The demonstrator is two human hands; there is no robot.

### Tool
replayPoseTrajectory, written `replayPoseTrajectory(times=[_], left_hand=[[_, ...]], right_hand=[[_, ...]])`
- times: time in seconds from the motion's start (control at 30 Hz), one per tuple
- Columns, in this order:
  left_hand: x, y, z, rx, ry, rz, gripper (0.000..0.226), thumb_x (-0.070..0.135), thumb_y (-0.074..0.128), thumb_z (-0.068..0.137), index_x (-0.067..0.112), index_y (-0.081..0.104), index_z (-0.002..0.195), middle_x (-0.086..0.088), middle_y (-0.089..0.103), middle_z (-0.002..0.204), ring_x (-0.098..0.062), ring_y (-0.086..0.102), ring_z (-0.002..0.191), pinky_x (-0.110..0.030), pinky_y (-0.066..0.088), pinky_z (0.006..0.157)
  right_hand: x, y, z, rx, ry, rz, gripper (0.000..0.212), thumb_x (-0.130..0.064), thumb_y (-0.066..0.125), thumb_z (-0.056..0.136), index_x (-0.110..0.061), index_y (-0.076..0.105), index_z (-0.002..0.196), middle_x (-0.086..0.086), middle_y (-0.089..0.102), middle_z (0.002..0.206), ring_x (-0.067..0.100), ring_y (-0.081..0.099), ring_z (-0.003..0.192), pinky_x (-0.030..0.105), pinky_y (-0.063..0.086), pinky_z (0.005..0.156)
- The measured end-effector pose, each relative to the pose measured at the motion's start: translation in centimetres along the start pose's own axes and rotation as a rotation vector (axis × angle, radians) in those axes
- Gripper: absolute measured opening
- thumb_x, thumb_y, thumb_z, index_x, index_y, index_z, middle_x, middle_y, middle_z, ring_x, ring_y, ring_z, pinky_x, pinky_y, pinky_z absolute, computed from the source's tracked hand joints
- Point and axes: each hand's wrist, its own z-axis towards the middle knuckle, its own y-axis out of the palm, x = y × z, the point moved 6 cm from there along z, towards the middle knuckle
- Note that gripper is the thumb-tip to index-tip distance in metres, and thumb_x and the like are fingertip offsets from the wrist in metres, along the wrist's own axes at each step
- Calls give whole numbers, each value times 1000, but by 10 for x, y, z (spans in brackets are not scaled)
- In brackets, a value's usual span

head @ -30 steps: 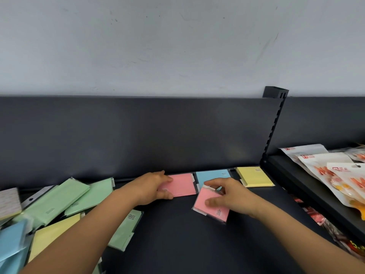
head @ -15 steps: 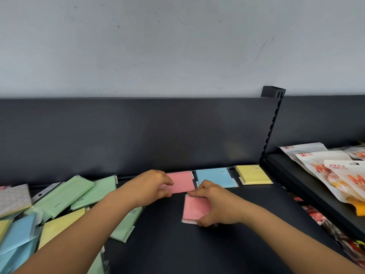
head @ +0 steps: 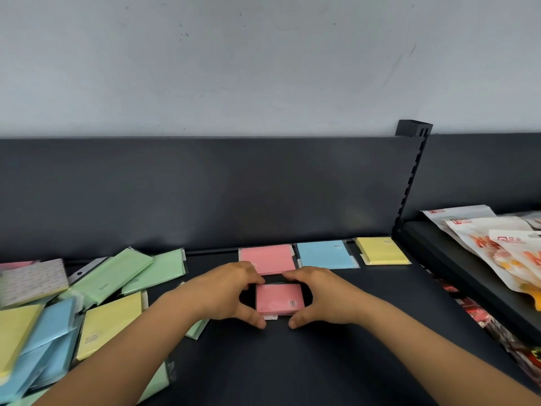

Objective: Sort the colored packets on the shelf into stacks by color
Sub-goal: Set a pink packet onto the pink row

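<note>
A pink packet (head: 278, 299) lies on the dark shelf (head: 336, 361), framed by both hands. My left hand (head: 225, 294) curls around its left side, fingers at the far edge and thumb at the near edge. My right hand (head: 322, 295) does the same on the right side. Behind it, along the back panel, lie a pink packet (head: 268, 257), a blue packet (head: 325, 254) and a yellow packet (head: 383, 250), side by side. A loose heap of green packets (head: 131, 273), yellow packets (head: 108, 326) and blue packets (head: 46, 338) covers the left of the shelf.
A white patterned packet (head: 32, 281) lies at the far left on the heap. A slotted upright post (head: 409, 183) divides this shelf from the neighbouring shelf, where white snack bags (head: 491, 244) lie. The dark back panel (head: 205, 194) closes the rear.
My left hand left the rear pink packet and came down to the loose pink one. My right hand drew that packet nearer and turned it square; both hands now frame it.
</note>
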Motion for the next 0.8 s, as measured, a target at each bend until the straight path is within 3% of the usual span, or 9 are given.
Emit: replayPoseTrajectory(times=[0.1,0.23,0.37,0.8], left_hand=[[-2,4,-1,20,-24,1,84,60,72,66,23,44,135,10,48,124,-7,50,107,-22,44,92],[-4,3,-1,57,-40,-27,73,61,71,67,24,53,127,10,52,114,-5,53,98,-23,48,86],[-3,2,-1,100,-66,9,66,61,69,67,25,57,121,8,56,111,-8,54,96,-26,49,84],[4,1,-8,162,-77,-76,56,48,74,70,19,61,117,5,57,110,-9,57,94,-25,50,82]], right_hand=[[8,-2,-5,-2,48,40,89,-36,80,69,-24,34,144,-10,38,147,7,35,134,20,29,108],[14,0,-5,20,84,110,80,-30,78,73,-24,38,142,-9,43,144,6,39,131,17,30,105],[15,6,-2,35,108,110,74,-29,74,78,-25,38,142,-8,42,145,9,39,133,24,32,109],[9,11,-4,74,106,73,67,-27,66,86,-21,35,144,-3,34,149,14,31,137,27,25,114]])
